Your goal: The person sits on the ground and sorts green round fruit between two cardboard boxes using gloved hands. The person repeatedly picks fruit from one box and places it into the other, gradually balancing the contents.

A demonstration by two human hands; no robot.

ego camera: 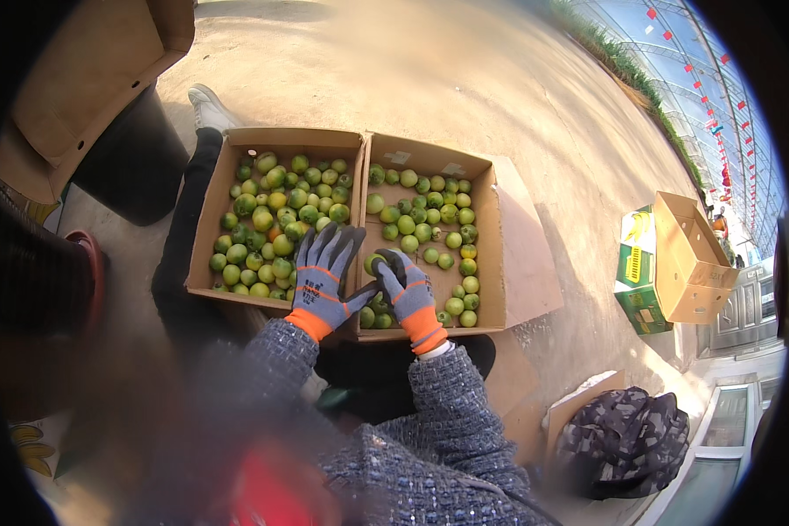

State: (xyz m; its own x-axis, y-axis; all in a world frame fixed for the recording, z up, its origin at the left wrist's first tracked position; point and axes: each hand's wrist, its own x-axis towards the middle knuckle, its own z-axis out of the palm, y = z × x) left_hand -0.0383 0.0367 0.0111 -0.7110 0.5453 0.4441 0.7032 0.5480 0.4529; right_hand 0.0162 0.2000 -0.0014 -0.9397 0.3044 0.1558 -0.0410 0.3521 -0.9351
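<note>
Two open cardboard boxes stand side by side before me. The left cardboard box (274, 137) is heaped with green tomatoes (263, 219), a few of them yellowish or orange. In the right cardboard box (489, 263) green tomatoes (406, 224) lie more loosely, with the box floor showing between them. My left hand (323, 279), in a grey, black and orange work glove, is spread over the left box's near right corner, fingers apart; its palm side is hidden. My right hand (404, 292), gloved alike, holds a green tomato (373, 263) over the right box's near left part.
A box flap (529, 243) sticks out to the right. Further right are a green and white carton (634, 269) and an empty cardboard box (690, 263). A camouflage-patterned cloth item (624, 440) lies at lower right. A black bin (131, 158) and a shoe (210, 108) are at upper left.
</note>
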